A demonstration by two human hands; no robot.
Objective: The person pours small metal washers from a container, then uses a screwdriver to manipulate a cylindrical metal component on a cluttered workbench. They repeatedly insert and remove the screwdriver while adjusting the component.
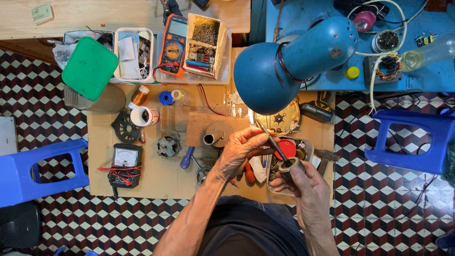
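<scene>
Crowded low bench (156,178) on checkered tile, blue stools either side.
My right hand (303,182) grips a soldering iron (277,149); left hand (241,149) fingers pinch near its metal tip, under the round blue lamp (284,66).

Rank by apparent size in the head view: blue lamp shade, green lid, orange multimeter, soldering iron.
1. Blue lamp shade, though nearest the camera, so enlarged.
2. Green lid.
3. Orange multimeter.
4. Soldering iron in the right hand, partly hidden.

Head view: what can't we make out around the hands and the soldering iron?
- Soldering iron tip: hidden behind left hand fingers.
- What the left hand pinches: too small.
- Iron handle: wrapped by right hand.
- Tray contents: hands cover them.
- Bench behind blue lamp: blocked.
</scene>
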